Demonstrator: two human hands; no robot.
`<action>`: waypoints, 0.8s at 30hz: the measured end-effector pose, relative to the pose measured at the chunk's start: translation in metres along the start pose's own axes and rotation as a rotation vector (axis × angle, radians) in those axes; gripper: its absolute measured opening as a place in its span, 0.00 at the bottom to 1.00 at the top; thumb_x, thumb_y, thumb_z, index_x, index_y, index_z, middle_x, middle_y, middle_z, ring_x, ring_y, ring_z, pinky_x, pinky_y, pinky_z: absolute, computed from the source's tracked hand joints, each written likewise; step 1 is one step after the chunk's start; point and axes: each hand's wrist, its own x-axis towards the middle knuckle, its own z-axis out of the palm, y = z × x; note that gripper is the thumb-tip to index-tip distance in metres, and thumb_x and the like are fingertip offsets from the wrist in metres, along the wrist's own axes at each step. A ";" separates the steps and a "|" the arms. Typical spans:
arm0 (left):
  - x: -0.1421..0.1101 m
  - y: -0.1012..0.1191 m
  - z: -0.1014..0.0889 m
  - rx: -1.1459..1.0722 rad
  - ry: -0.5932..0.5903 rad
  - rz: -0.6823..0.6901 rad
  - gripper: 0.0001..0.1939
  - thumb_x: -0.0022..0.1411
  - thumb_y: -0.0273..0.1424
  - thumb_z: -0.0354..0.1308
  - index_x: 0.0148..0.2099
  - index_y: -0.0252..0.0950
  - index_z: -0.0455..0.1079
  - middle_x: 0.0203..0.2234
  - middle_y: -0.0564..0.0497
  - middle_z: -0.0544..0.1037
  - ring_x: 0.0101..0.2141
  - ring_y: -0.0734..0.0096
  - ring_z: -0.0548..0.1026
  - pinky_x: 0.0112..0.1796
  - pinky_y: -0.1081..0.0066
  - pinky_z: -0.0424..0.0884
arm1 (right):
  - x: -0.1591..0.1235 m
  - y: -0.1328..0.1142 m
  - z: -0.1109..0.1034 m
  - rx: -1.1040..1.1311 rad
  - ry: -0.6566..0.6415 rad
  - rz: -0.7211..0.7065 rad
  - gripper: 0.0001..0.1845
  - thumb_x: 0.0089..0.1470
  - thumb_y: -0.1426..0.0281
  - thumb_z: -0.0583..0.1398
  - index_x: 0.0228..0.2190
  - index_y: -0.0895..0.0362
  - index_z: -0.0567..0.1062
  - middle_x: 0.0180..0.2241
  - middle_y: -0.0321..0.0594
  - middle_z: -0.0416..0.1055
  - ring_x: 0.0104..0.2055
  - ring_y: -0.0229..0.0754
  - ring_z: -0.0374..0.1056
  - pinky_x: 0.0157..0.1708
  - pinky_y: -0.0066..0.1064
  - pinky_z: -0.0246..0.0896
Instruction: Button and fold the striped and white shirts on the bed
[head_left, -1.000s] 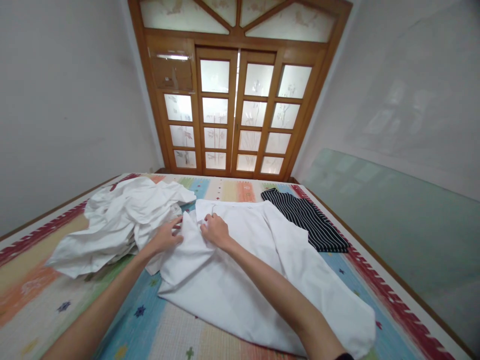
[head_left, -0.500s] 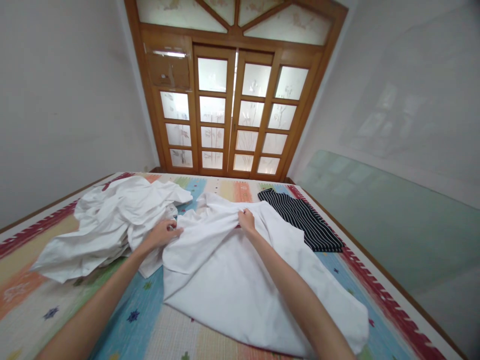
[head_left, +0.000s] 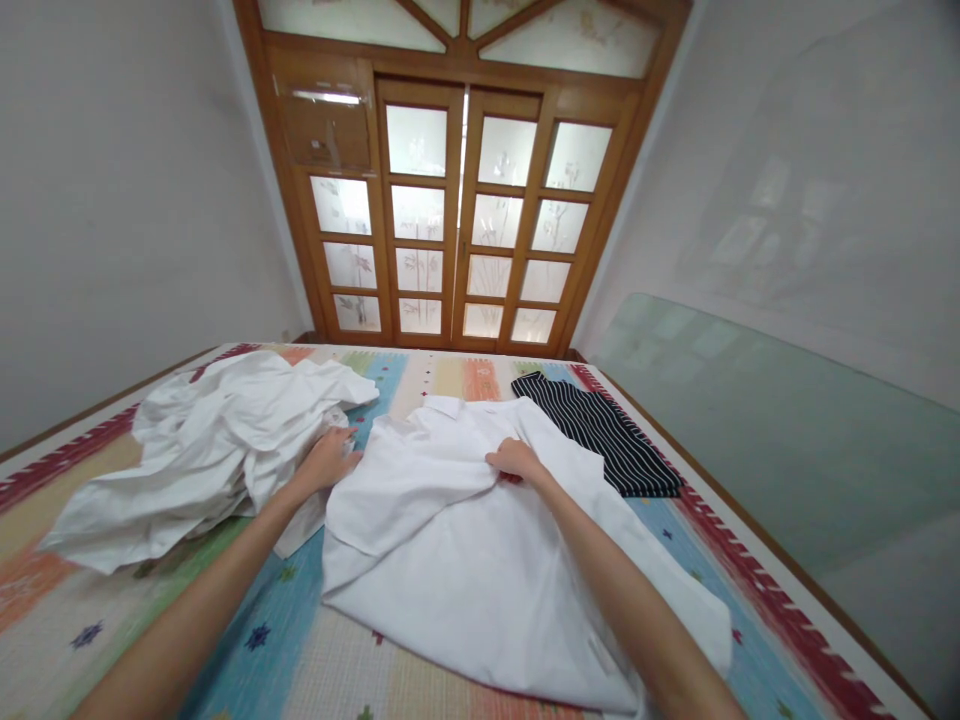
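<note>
1. Multicoloured striped fabric cover (head_left: 330, 660).
2. Spread white fabric garment (head_left: 465, 550), on the cover, centre.
3. Crumpled white fabric heap (head_left: 225, 440), left.
4. Black, white-striped garment (head_left: 600, 430), right.
5. Right hand (head_left: 517, 458) pinching a white fold; left hand (head_left: 328, 458) half-curled, grip unclear.

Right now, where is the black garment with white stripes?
In the head view, the striped garment lies right of centre on the multicoloured sheet, beside the white garment under the right hand.

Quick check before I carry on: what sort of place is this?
Probably a room in a home: a spread white garment and a striped garment lie on a colourful patterned cover, with wood-framed glass doors beyond.
</note>
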 end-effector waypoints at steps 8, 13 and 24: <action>0.025 0.008 -0.005 0.076 -0.272 0.020 0.14 0.50 0.34 0.54 0.36 0.35 0.77 0.35 0.42 0.81 0.38 0.55 0.78 0.41 0.66 0.70 | -0.015 -0.003 -0.002 -0.228 -0.107 -0.143 0.12 0.43 0.70 0.61 0.30 0.63 0.81 0.34 0.52 0.79 0.36 0.47 0.75 0.29 0.26 0.60; 0.034 0.018 -0.018 0.083 -0.310 0.028 0.16 0.41 0.34 0.59 0.35 0.37 0.77 0.29 0.44 0.80 0.35 0.52 0.77 0.39 0.64 0.70 | -0.017 0.001 0.006 -0.258 -0.038 -0.194 0.14 0.49 0.68 0.58 0.33 0.61 0.82 0.37 0.53 0.79 0.39 0.47 0.74 0.32 0.27 0.59; 0.027 0.071 -0.035 -0.512 -0.653 0.195 0.23 0.45 0.48 0.62 0.38 0.36 0.73 0.31 0.49 0.77 0.35 0.61 0.73 0.36 0.69 0.70 | -0.014 0.005 0.014 -0.225 0.023 -0.176 0.15 0.51 0.65 0.58 0.34 0.60 0.82 0.38 0.54 0.78 0.40 0.47 0.74 0.32 0.28 0.58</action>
